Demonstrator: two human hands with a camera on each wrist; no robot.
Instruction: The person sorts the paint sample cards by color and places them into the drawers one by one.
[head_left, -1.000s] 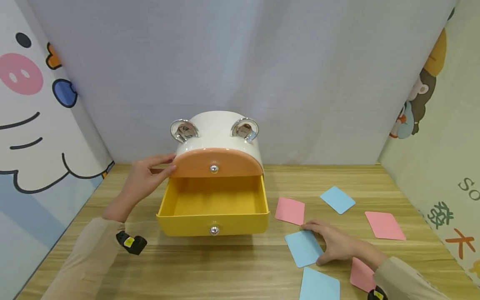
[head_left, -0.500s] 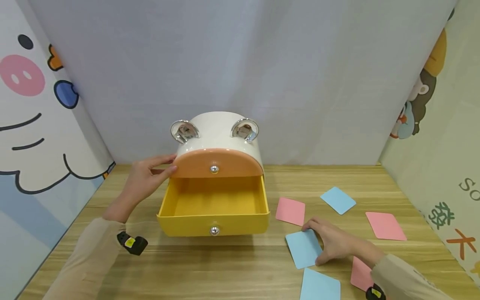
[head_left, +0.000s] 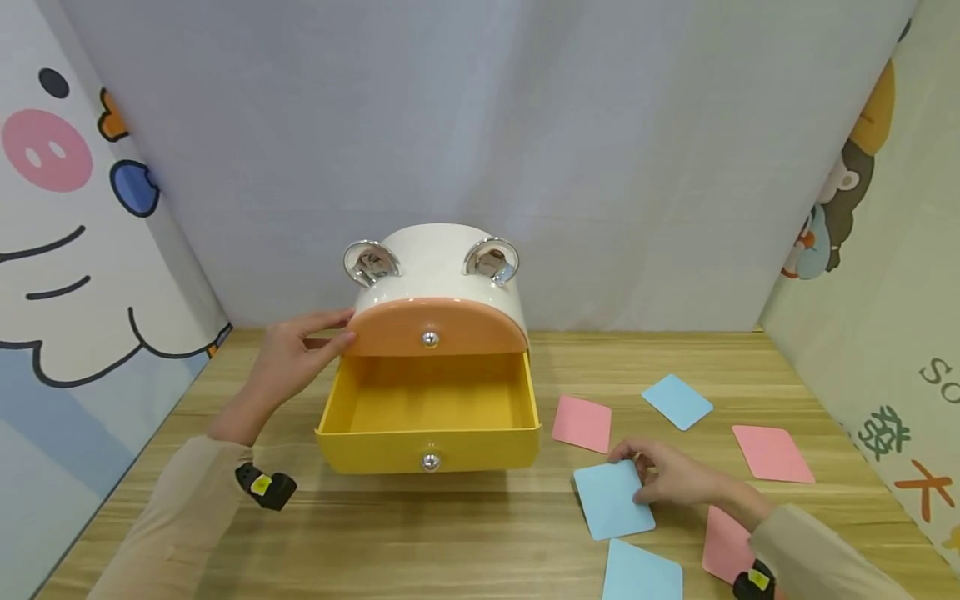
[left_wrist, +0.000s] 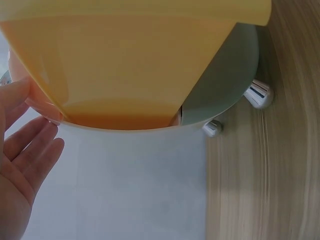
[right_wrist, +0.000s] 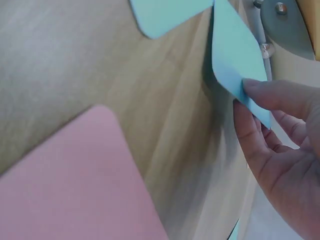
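A white rounded drawer box [head_left: 438, 262] with two shiny ears stands at the table's middle. Its orange upper drawer [head_left: 390, 327] is closed, while the yellow lower drawer [head_left: 375, 452] is pulled out with nothing inside. My left hand [head_left: 288, 358] rests against the box's left side, thumb near the orange front; its fingers [left_wrist: 32, 155] look fairly straight in the left wrist view. To the right, my right hand [head_left: 678, 481] pinches a blue card [head_left: 611, 504] between thumb and fingers. The right wrist view shows this card [right_wrist: 237, 45] tilted, its pinched edge lifted off the table.
Around the right hand lie a pink card [head_left: 582, 423], a blue card [head_left: 677, 402], another pink card [head_left: 772, 452], a blue card [head_left: 642, 573] at the front and a pink card [head_left: 726, 546] beside the right sleeve. A grey-white curtain [head_left: 600, 167] hangs behind the table [head_left: 450, 542].
My right fingers have closed on the near blue card's right side, and that edge has come up from the table. The left hand and drawer box have stayed in place.
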